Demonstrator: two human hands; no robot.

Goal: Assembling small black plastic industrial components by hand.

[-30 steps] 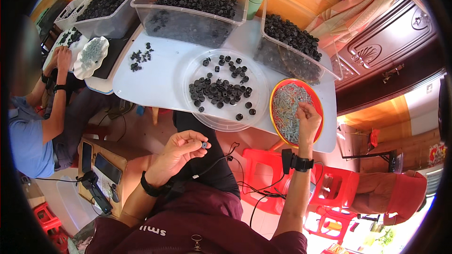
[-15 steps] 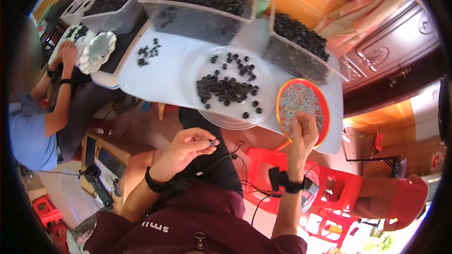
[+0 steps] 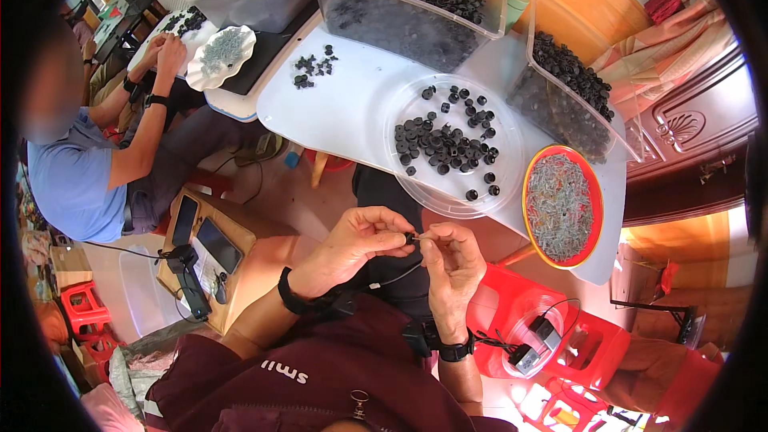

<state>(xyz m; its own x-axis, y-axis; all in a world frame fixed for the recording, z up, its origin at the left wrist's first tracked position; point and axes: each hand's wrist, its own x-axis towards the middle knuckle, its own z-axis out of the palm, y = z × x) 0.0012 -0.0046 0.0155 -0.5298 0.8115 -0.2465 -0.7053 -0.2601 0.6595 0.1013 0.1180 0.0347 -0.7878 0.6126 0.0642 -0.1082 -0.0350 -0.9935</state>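
The two hands meet just in front of the person's chest, below the near edge of the white table (image 3: 360, 112). The left hand (image 3: 360, 242) pinches a small black cap (image 3: 410, 237) between thumb and fingers, and the right hand (image 3: 452, 260) comes in from the other side, its fingertips closed on what looks like a thin metal pin (image 3: 426, 234) pressed against the cap; it is too small to be sure. Both wrists wear dark bands, and the sleeves are maroon.

On the table just above the hands sits a clear round tray (image 3: 512, 140) scattered with more black caps. To its right, touching the table's corner, is an orange dish (image 3: 594, 192) heaped with grey metal pins. Behind these stand three clear bins (image 3: 416, 8) full of black parts, and a small loose cluster of caps (image 3: 314, 69) lies on the bare tabletop further back.

Off to the left another person in a blue shirt (image 3: 68, 184) works at a white dish (image 3: 222, 50), both hands up at their own tray. A wooden stool (image 3: 232, 252) with phones on it stands between the two, and red plastic stools (image 3: 552, 336) sit at the lower right
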